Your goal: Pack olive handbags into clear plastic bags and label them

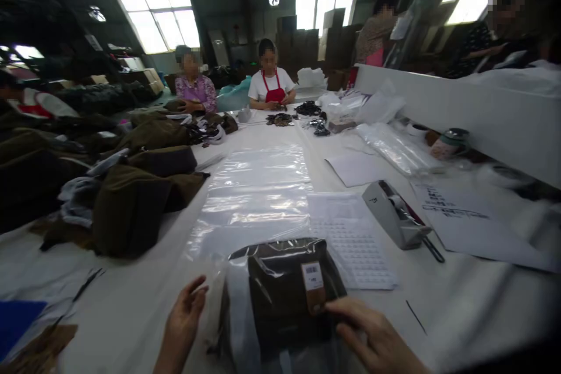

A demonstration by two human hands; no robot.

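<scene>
Two hands (276,327) — one bagged dark garment (280,298) between them, one barcode label (313,286)

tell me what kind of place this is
Probably a garment packing workshop: a long white table holds folded olive-brown garments, a bagged garment with a barcode label, and a tape dispenser.

Clear plastic bag (239,315) lying on white table (123,318), near side, right of center — folded dark brown garment (284,298) inside, film creased and shiny along top. Small barcode label (313,285) on brown backing, upper right of bag.
</scene>
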